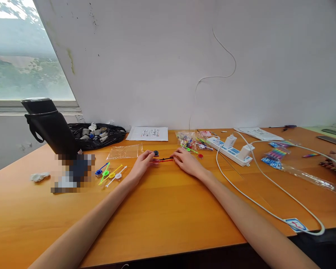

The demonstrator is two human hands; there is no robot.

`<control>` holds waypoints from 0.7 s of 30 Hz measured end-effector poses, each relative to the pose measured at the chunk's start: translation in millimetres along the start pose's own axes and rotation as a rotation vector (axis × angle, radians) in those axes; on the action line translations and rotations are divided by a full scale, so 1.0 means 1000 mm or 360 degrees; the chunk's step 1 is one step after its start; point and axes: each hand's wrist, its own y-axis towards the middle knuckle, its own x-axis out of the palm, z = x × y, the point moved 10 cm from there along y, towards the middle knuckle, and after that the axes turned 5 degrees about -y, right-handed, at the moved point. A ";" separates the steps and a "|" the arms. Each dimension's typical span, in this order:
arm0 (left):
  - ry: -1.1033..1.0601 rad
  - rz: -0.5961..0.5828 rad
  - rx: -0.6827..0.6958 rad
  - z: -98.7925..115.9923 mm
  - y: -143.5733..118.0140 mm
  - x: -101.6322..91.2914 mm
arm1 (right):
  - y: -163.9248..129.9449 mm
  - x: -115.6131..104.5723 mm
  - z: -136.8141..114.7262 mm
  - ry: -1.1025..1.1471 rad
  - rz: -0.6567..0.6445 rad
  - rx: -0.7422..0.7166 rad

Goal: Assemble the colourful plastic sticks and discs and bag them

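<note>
Head view, left hand [142, 163] and right hand [185, 160] pinching red stick [164, 160] ends

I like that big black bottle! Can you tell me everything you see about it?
The black bottle stands on the orange table, to the left of the left hand, near the window. It looks matte, with a wide lid and a loop handle on its side. It appears tilted in this view. Its lower part is blurred out. Neither hand touches it.
</note>
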 end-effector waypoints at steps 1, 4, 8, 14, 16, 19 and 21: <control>-0.0013 0.0031 0.0009 0.001 0.001 -0.004 | -0.001 0.001 0.002 -0.0061 -0.0020 0.0015; -0.0020 0.0067 0.0025 0.003 0.005 -0.011 | -0.002 -0.002 0.006 -0.0203 -0.0012 0.0120; -0.0044 0.0080 0.0043 0.000 0.009 -0.014 | -0.002 -0.004 0.008 -0.0214 0.0007 0.0223; -0.0093 0.0128 0.0078 -0.001 0.010 -0.020 | -0.002 0.002 0.010 -0.0188 -0.0006 0.0201; -0.0117 0.0130 0.0060 0.000 0.009 -0.019 | -0.002 0.004 0.014 -0.0169 0.0000 0.0208; -0.0187 0.0147 -0.0005 0.000 0.004 -0.017 | -0.001 0.008 0.023 -0.0066 0.0008 0.0234; -0.0245 0.0155 -0.0049 0.000 0.002 -0.015 | 0.000 0.008 0.030 0.0122 0.0049 0.0309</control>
